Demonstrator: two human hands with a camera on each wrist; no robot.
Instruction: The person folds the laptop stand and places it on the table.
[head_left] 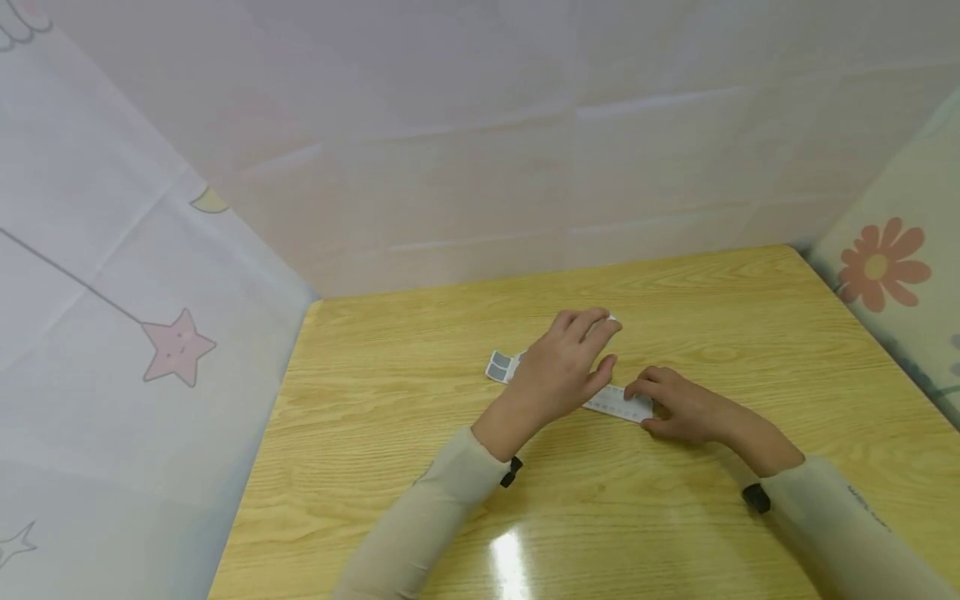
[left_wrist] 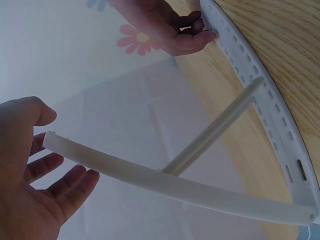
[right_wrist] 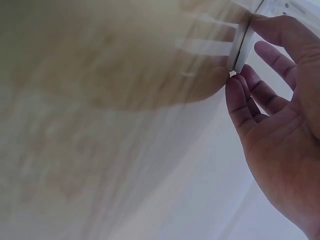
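Note:
A white folding laptop stand (head_left: 617, 403) stands on the wooden table, opened out. In the left wrist view its slotted base (left_wrist: 272, 107) lies along the tabletop, a strut (left_wrist: 212, 130) slants up from the slots, and a curved upper arm (left_wrist: 200, 192) is raised from the hinged end. The left hand (head_left: 558, 367) is over the stand, its fingers at the free tip of the upper arm and its thumb apart from it. At the base's right end, the right hand (head_left: 686, 407) pinches the edge between thumb and fingers. The left hand hides the stand's middle in the head view.
Grey pads (head_left: 498, 367) show at the stand's left end. The wooden table (head_left: 375, 467) has fabric walls (head_left: 450, 183) behind it and at both sides, printed with a star (head_left: 178, 347) and a flower (head_left: 883, 265). Both forearms wear pale sleeves with black straps.

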